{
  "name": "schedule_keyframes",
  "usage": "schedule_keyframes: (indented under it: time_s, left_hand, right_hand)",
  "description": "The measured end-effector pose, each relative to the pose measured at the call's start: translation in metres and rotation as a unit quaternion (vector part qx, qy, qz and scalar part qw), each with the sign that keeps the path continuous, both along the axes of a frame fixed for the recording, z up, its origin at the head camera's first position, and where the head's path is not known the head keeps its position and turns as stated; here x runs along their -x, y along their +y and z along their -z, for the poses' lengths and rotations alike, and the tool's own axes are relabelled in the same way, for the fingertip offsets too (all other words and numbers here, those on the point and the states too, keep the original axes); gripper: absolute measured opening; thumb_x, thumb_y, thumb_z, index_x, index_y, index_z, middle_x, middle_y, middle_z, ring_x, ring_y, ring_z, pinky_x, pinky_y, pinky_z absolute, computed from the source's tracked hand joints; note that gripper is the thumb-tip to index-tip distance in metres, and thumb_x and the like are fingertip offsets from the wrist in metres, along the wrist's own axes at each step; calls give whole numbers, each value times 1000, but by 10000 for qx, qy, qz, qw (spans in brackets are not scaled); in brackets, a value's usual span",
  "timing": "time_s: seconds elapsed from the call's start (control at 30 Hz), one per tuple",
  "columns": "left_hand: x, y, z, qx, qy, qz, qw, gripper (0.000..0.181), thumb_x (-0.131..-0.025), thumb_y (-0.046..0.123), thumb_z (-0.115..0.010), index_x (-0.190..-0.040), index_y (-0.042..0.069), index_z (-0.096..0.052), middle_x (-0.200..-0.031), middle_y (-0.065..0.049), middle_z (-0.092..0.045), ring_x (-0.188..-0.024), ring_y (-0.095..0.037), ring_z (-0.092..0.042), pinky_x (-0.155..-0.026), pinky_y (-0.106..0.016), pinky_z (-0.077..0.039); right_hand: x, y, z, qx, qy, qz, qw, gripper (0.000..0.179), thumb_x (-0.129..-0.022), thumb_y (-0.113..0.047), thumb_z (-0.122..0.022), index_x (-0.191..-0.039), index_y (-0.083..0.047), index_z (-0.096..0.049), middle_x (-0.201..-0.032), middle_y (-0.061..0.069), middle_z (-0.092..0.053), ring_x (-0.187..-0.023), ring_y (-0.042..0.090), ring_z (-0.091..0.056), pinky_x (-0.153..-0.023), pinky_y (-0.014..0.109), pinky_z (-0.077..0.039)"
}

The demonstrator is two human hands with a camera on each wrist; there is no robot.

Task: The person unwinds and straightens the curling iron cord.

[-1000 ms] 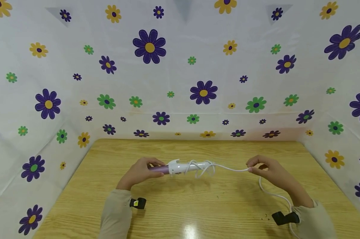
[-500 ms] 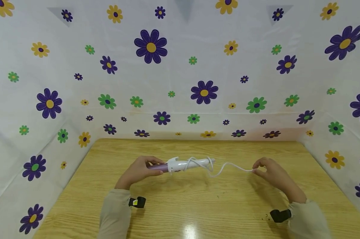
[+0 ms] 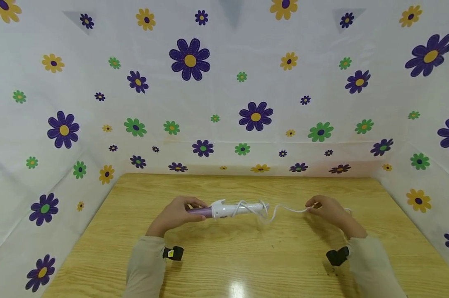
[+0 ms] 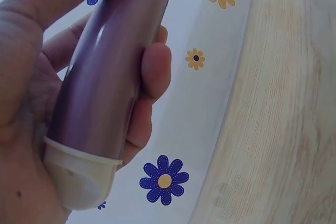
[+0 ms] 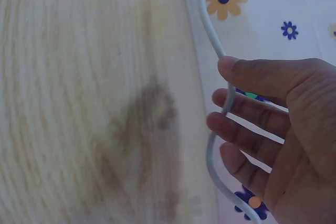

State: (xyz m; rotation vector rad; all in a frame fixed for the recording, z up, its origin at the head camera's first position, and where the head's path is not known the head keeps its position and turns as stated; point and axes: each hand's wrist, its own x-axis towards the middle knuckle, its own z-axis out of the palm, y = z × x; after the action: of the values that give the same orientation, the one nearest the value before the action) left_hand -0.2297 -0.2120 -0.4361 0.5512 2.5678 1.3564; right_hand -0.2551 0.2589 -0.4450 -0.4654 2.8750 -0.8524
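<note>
In the head view a curling iron [image 3: 230,210] with a white handle and purple barrel is held level above the table, handle to the right. My left hand [image 3: 175,216] grips it by the barrel. Fingers curl round the purple barrel [image 4: 107,72] in the left wrist view, its cream end cap close to the palm. The white cord [image 3: 293,210] loops loosely round the handle, then sags and runs right. Between thumb and fingertips my right hand [image 3: 329,212] pinches this cord. Seen from the right wrist, the cord [image 5: 210,24] passes under the thumb tip and curves down past the fingers.
A wood-grain table [image 3: 254,256] spreads under both hands. White sheeting [image 3: 224,95] printed with flowers stands round its back and sides. Black wrist cameras, the left one [image 3: 176,253] and the right one [image 3: 337,256], sit at the sleeves.
The cord has gone from nearly straight to slack. My right hand first shifted slightly right, then back left and closer to the handle. The left hand and curling iron hardly moved.
</note>
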Motion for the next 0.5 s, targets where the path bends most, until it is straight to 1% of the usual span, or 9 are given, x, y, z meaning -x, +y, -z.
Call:
schedule_keyframes:
  time_s: [0.1, 0.23, 0.37, 0.5]
  left_hand:
    - [-1, 1, 0, 12, -13, 14, 10000, 37, -79, 34, -79, -110, 15, -71, -108, -9, -68, -87, -19, -60, -75, -32, -50]
    - [-3, 3, -2, -17, -25, 14, 10000, 37, -79, 34, -79, -109, 15, -72, -106, -8, -68, -86, -18, -60, -75, -33, -50]
    - [-4, 4, -4, -44, -73, 36, 10000, 36, -79, 33, -79, -109, 15, -72, -106, -8, -68, -86, -19, -60, -76, -33, -51]
    - [-4, 5, -5, -59, -139, 21, 9999, 36, -79, 32, -79, -109, 14, -71, -106, -9, -68, -86, -19, -60, -75, -33, -51]
  right_hand:
    - [-1, -6, -4, 134, -215, -91, 9996, 22, -93, -17, -62, -108, -1, -66, -111, 21, -66, -97, 33, -64, -79, 45, -53]
    - [-4, -19, -12, 272, -315, -193, 9989, 27, -94, -19, -62, -115, -2, -64, -117, 22, -64, -98, 33, -64, -76, 42, -54]
    - [-7, -36, -15, 356, -336, -354, 9982, 26, -94, -20, -62, -114, -4, -65, -119, 19, -64, -94, 26, -64, -73, 37, -54]
    - [-11, -56, -13, 459, -489, -573, 9961, 24, -93, -18, -64, -111, -4, -66, -112, 14, -66, -90, 20, -62, -71, 32, -51]
